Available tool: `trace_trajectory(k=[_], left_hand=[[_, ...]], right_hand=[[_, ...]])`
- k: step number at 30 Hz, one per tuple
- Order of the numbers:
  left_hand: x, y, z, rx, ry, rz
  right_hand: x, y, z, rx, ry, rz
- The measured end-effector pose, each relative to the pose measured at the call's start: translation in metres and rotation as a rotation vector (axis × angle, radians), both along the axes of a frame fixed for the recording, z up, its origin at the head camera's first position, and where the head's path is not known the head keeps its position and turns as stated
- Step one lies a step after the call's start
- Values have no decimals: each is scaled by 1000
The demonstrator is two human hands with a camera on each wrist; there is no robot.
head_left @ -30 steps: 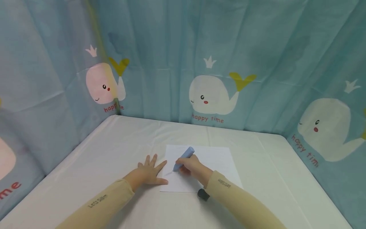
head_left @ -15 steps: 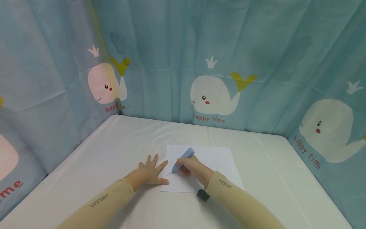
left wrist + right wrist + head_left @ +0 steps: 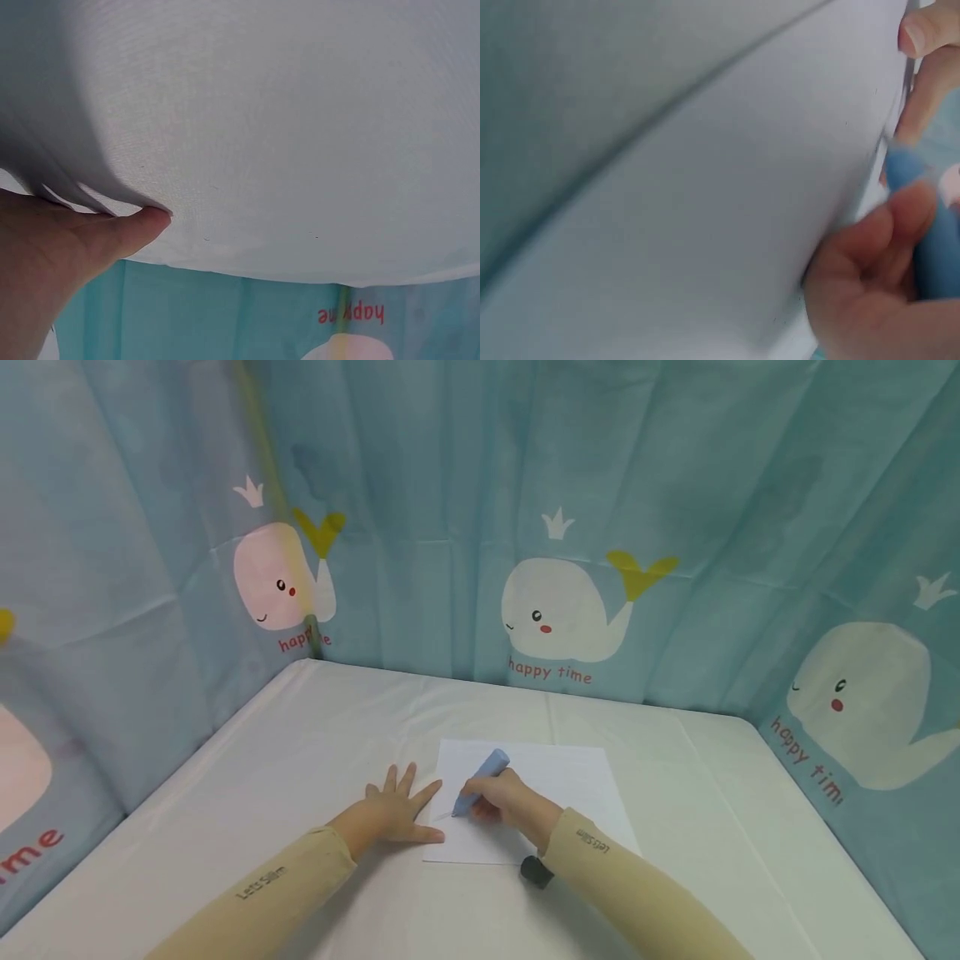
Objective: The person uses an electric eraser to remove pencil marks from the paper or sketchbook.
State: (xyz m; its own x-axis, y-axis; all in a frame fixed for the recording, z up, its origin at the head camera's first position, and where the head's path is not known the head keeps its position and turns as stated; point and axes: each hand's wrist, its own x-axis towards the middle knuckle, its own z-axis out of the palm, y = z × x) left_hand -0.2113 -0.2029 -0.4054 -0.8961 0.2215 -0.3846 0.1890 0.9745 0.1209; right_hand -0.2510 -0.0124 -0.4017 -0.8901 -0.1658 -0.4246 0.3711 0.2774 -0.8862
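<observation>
In the head view a white sheet of paper [image 3: 562, 785] lies on the table, bearing a short faint stroke near its left edge. My right hand [image 3: 504, 797] grips a thick blue marker [image 3: 491, 766], tilted with its tip on the paper beside that stroke. The right wrist view shows the blue marker [image 3: 935, 255] between curled fingers. With fingers spread, my left hand [image 3: 390, 816] lies flat at the paper's left edge, thumb and index fingertip on or at the sheet. The left wrist view shows part of the left hand [image 3: 82, 244] against the white cloth.
A small dark cap-like piece [image 3: 536, 872] lies by the paper's front edge, next to the right sleeve. White cloth covers the table [image 3: 337, 710]. Blue-green curtains [image 3: 420, 602] with whale prints hang behind and on both sides.
The marker tip has shifted slightly down and left over the stroke, then slightly right again. My left hand stays in place on the paper's edge. The whole head view has shifted slightly.
</observation>
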Motion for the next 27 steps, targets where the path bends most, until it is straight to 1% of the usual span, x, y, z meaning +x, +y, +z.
trace_trajectory(k=[2, 6, 10, 14, 17, 21, 23, 27], left_hand=[[1, 0, 1, -3, 0, -3], [1, 1, 0, 4, 2, -12], [0, 1, 0, 4, -1, -14], [0, 1, 0, -5, 6, -18], [0, 1, 3, -3, 8, -16], [1, 1, 5, 2, 3, -11], [1, 1, 4, 3, 5, -11], [0, 1, 4, 9, 12, -14]], right_hand=[[-1, 0, -2, -11, 2, -14], [-1, 2, -4, 5, 6, -7], [-2, 3, -6, 1, 11, -19], [-1, 2, -3, -10, 15, -32], [-1, 2, 0, -20, 16, -24], [-3, 2, -2, -22, 11, 7], [-4, 2, -4, -28, 3, 9], [-5, 3, -5, -50, -5, -27]])
